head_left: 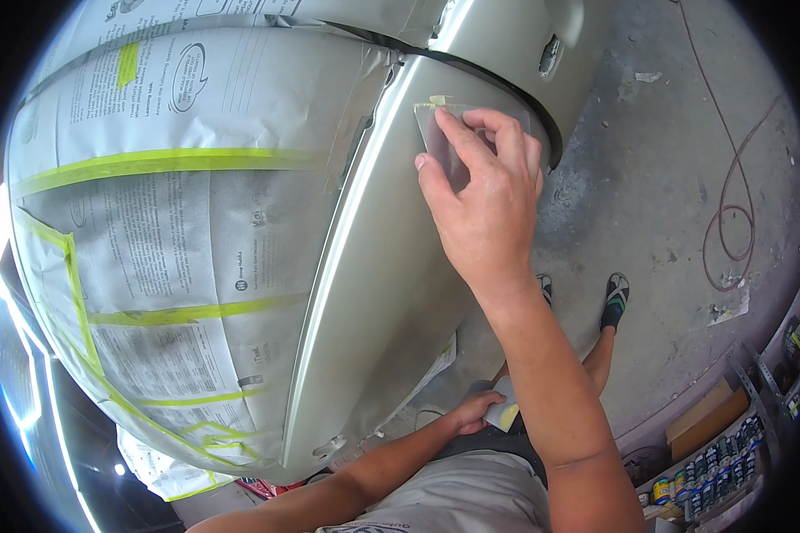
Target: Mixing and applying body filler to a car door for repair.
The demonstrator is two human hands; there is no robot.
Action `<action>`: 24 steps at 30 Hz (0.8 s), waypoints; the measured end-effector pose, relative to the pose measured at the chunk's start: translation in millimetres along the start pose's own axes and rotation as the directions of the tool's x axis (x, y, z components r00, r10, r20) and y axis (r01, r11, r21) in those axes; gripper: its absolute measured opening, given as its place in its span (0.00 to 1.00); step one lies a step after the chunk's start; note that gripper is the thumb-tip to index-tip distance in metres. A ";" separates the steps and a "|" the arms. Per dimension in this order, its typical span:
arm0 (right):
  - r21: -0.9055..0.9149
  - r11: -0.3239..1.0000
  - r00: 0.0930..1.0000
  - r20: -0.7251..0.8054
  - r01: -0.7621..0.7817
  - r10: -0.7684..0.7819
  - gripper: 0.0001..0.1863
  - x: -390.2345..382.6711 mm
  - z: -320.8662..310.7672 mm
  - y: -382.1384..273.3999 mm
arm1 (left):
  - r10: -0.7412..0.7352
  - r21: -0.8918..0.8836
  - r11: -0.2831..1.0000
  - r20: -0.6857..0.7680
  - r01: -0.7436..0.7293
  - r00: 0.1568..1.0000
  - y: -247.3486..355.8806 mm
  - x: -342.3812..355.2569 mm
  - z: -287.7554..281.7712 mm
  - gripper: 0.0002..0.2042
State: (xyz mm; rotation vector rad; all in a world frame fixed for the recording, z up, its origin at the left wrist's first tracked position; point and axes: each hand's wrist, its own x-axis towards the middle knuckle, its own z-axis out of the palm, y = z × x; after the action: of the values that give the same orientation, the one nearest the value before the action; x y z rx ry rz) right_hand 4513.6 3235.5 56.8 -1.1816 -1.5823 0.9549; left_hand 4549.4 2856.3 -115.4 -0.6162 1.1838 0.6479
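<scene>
My right hand (489, 195) presses a thin, grey, flat putty spreader (433, 133) against the upper part of a beige-silver car body panel (382, 231). The fingers lie bent over the spreader and the thumb is at its left edge. A dab of pale yellow putty (440, 100) shows at its far edge. Lower down, near my waist, my left hand (476, 414) grips a small grey plate (505, 393) with a lump of yellow putty (508, 416) on it. The fingers beneath that plate are partly hidden.
Printed masking paper (169, 231) held with yellow-green tape (169, 160) covers the car left of the panel. A door (507, 35) adjoins beyond a dark gap. A thin hose (738, 164) loops over the concrete floor at right. Shelves of small cans (711, 471) stand lower right.
</scene>
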 end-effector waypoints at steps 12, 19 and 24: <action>0.000 0.996 0.992 0.087 -0.087 0.087 0.19 -3.3 -32.8 -7.8 | 0.016 0.037 0.999 0.014 -0.016 1.000 21.0 -9.1 17.6 0.14; 0.158 0.974 0.901 0.427 -0.159 0.078 0.22 -63.6 -153.4 23.2 | 0.209 -0.128 0.972 0.083 -0.198 0.974 79.4 -53.2 112.4 0.15; 0.174 0.967 0.855 0.513 -0.185 0.071 0.23 -91.1 -229.5 26.4 | 0.431 -0.310 0.871 0.110 -0.381 0.895 135.6 -94.4 220.4 0.19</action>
State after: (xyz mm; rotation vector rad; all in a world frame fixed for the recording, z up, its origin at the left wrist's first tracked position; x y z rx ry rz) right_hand 4751.5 3167.2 77.6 -0.9338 -1.7520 1.5852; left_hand 4564.9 3095.7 19.9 -0.5327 1.0686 1.2261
